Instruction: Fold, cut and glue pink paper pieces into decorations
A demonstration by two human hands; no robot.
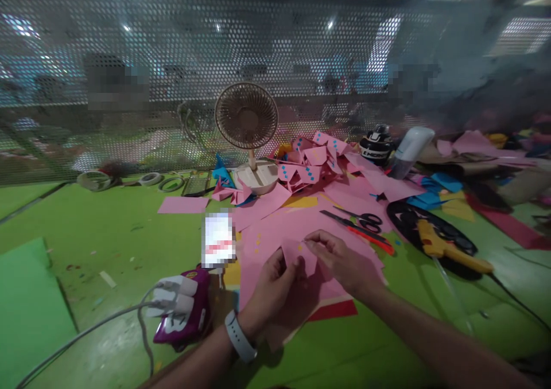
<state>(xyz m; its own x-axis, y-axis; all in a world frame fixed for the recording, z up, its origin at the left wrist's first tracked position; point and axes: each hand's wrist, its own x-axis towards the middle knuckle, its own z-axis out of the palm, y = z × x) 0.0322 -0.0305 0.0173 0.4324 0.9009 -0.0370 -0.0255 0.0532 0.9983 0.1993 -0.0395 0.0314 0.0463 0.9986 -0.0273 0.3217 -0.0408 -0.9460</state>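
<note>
My left hand (275, 280), with a pale watch band on its wrist, is closed on a small pink paper piece (306, 258) bearing a yellow mark. At the piece's upper right, my right hand (336, 257) is closed in a pinch; whatever its fingertips hold is too small to name. Both hands are over pink paper sheets (262, 263) on which tiny yellow bits lie. Just beyond my right hand are scissors (365, 221) with black handles and a red-handled cutter knife (370, 237).
A desk fan (247, 116) stands behind, beside a heap of folded pink paper pieces (316, 156) with blue diamonds. A yellow glue gun (451, 248) rests on a black tray (404, 214) at right. On the left are a purple power strip (200, 297) with plugs and a blurred bright phone-like screen (218, 237).
</note>
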